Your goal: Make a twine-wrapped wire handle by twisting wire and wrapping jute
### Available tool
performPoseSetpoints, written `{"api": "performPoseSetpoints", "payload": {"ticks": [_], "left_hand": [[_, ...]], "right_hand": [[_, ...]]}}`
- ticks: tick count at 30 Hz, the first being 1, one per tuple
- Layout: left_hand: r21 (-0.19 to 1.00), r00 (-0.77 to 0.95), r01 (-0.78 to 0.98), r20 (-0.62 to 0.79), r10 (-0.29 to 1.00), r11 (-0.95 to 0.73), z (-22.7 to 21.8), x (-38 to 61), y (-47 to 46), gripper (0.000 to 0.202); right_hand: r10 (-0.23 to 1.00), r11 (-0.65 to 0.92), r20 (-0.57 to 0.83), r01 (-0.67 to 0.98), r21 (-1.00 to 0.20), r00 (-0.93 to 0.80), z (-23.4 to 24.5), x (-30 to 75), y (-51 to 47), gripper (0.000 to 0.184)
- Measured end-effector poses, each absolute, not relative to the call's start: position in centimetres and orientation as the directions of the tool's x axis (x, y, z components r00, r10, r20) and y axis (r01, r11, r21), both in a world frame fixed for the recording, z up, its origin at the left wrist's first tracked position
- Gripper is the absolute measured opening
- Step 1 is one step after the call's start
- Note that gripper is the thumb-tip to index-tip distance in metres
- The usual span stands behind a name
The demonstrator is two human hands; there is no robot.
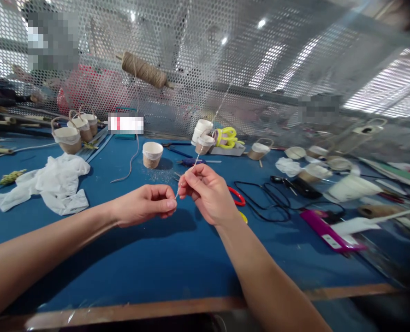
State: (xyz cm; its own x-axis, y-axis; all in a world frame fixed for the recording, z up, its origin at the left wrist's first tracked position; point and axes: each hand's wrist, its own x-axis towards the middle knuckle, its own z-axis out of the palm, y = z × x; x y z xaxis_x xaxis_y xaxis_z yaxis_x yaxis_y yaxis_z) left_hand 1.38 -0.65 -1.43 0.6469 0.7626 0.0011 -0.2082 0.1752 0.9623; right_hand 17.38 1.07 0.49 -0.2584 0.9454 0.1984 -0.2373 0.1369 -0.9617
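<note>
A thin whitish twisted string (222,102) runs down from the perforated metal screen to my two hands above the blue table. My left hand (151,203) is closed, pinching the string's lower end between thumb and forefinger. Just beside it, my right hand (206,188) pinches the same string a little higher up. Beyond my hands stands a small cup (152,156) with a white lining and a brown wrapped lower part. Partly hidden under my right hand lies a tool with a red handle (238,197), perhaps scissors.
A spool of brown twine (143,70) hangs on the screen (198,55). At left are small handled baskets (67,139) and a crumpled white cloth (49,184). Rightward lie a black cord (272,198), a magenta power strip (329,233) and several cups. Yellow loops (227,137) sit behind.
</note>
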Motion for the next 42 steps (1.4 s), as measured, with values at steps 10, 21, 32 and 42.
{"api": "performPoseSetpoints", "payload": {"ticks": [10, 21, 32, 42], "left_hand": [[0.992, 0.604, -0.014, 0.107, 0.790, -0.123, -1.0, 1.4, -1.0, 0.020], [0.985, 0.613, 0.090, 0.061, 0.787, -0.146, -0.3, 0.9, -0.3, 0.027], [0.971, 0.504, 0.169, 0.065, 0.861, -0.172, -1.0, 1.3, -0.2, 0.023], [0.931, 0.543, 0.242, 0.104, 0.833, -0.274, -1.4, 1.3, 0.0, 0.023]], "right_hand": [[0.951, 0.116, 0.183, -0.261, -0.958, -0.250, 0.7, 17.2, 0.8, 0.018], [0.909, 0.293, 0.314, -0.114, -0.949, -0.274, 0.1, 17.5, 1.1, 0.013], [0.938, 0.248, 0.251, -0.043, -0.968, -0.240, 0.3, 17.6, 1.0, 0.015], [0.953, 0.135, 0.161, -0.115, -0.984, -0.258, 0.2, 17.3, 0.8, 0.017]]}}
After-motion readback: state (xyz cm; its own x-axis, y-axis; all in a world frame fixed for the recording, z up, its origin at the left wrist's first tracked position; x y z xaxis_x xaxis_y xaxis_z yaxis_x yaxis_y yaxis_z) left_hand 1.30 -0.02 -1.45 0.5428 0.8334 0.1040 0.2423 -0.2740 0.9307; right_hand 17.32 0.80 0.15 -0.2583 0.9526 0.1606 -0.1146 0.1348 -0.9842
